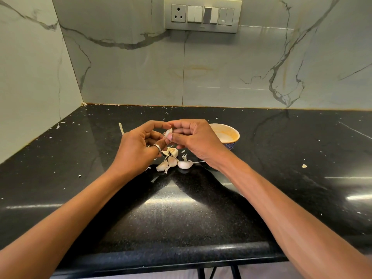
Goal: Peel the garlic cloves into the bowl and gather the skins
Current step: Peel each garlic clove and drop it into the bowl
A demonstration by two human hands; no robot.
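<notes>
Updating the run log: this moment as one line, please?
stage: peeling | left hand: pinches held clove | right hand: pinches held clove | loose cloves: on countertop under hands | bowl: behind right hand

garlic clove (168, 133) pinched; cloves (172, 161) beside bowl (229, 132)

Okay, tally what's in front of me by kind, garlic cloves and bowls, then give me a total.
Loose garlic cloves: 4
Held clove, pinched between left hand and right hand: 1
Bowl: 1
Total: 6
</notes>
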